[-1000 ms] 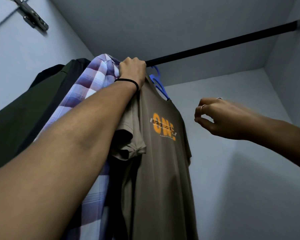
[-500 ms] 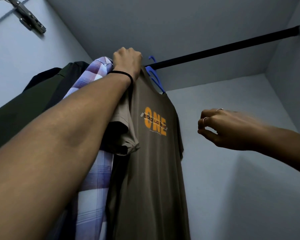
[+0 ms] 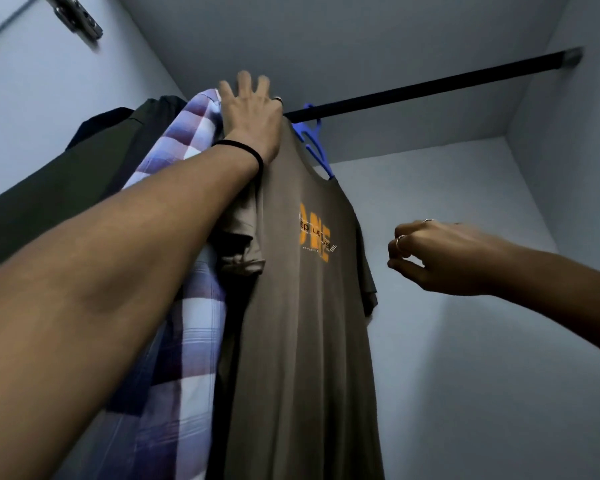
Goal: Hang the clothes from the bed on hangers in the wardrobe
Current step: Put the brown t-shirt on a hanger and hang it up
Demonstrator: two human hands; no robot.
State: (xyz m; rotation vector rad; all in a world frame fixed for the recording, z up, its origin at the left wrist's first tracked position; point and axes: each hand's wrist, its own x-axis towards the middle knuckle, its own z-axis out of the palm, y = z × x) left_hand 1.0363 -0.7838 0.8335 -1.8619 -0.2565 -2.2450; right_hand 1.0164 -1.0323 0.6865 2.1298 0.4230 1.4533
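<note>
The brown T-shirt (image 3: 302,306) hangs on a blue hanger (image 3: 313,140) from the dark rail (image 3: 430,90), beside a plaid shirt (image 3: 191,271). The left hand (image 3: 252,116) rests at its shoulder, fingers spread. The right hand (image 3: 433,258) hovers apart, loosely curled, holding nothing.

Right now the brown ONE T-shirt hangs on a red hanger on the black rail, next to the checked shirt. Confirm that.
Not quite: the hanger is blue, not red, as the head view shows. The rest holds: the brown ONE T-shirt hangs from it on the black rail, next to the checked shirt.
</note>
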